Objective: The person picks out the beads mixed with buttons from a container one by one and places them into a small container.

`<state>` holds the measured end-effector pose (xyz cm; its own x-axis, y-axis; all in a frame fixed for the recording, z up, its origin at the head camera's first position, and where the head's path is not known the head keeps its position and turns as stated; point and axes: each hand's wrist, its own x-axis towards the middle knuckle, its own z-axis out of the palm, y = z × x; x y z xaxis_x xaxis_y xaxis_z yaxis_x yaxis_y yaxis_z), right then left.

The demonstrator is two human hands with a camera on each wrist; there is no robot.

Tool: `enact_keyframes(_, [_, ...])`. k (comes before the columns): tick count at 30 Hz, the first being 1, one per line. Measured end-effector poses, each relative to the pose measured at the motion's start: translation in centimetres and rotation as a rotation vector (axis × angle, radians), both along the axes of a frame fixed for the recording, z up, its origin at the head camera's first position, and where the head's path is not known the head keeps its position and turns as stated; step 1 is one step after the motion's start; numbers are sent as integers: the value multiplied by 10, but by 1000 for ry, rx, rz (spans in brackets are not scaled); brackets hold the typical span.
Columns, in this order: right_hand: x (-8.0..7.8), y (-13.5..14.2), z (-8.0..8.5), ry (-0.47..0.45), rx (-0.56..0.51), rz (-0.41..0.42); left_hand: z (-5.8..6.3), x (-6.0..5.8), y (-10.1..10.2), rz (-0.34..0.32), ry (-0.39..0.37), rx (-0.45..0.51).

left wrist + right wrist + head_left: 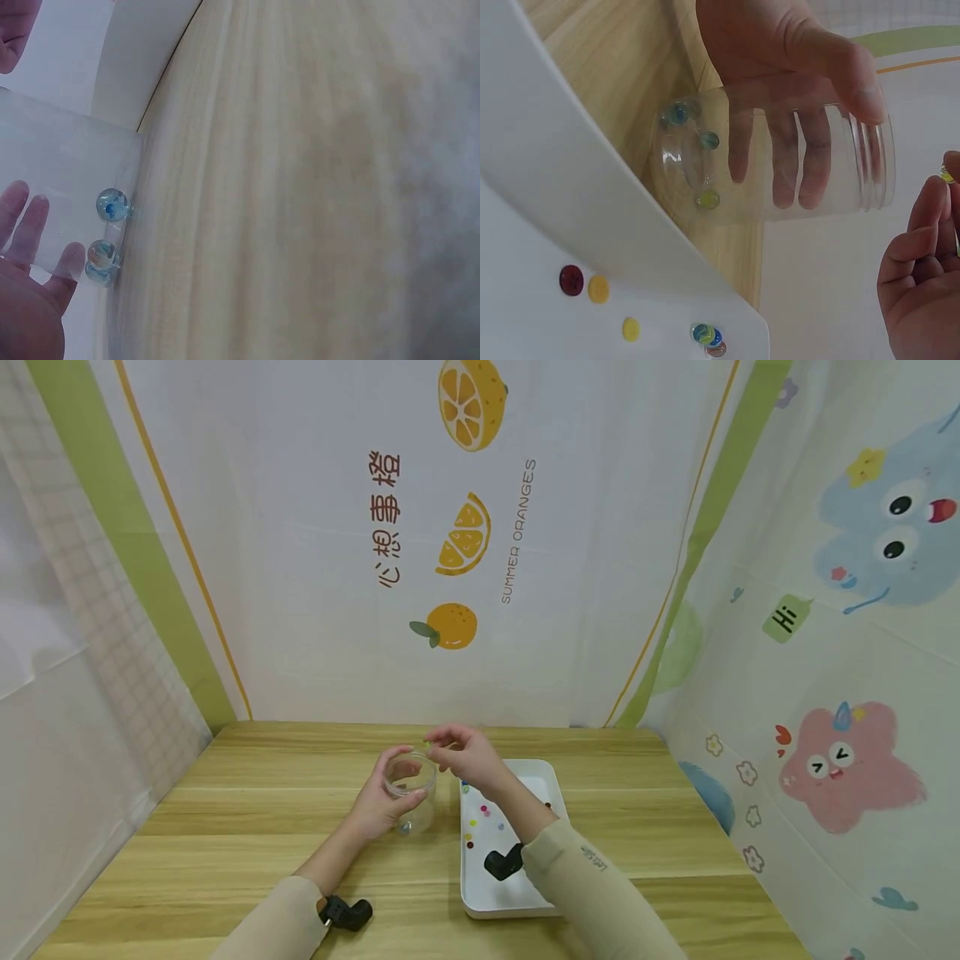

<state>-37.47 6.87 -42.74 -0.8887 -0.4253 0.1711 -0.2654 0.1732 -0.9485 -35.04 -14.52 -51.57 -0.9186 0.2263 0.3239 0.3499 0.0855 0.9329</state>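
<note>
A clear, wide-mouthed jar [423, 817] stands on the wooden table, and my left hand [381, 800] grips it around its upper part. Several glass marbles lie at the jar's bottom, among them a blue one [112, 205] and a yellow-green one [707, 199]. My right hand [474, 760] is just beyond the jar's rim at upper right, pinching a yellow-green marble [946, 175] between thumb and fingertips. In the left wrist view, the left fingers show through the jar wall. Only a bit of the right hand appears there.
Right of the jar is a white tray [480, 902] under my right forearm. It holds scattered buttons, such as a dark red button [571, 280] and a yellow button [598, 289], and a few marbles [703, 334] in one corner. Curtains surround the table [300, 777].
</note>
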Motion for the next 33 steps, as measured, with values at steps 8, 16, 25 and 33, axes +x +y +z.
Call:
enact_keyframes(8, [-1,-5,-4,12,4,-14,2,1,0,-11,1,-1])
enact_keyframes(16, [1,-12,-2,22,8,-10,2,2,0,-5,5,-5])
enact_keyframes(25, [5,-17,2,36,24,-8,-1,0,-1,5,2,-15])
enact_keyframes(33, [3,-10,-1,-6,-4,-11,-2,0,-1,-14,8,-10])
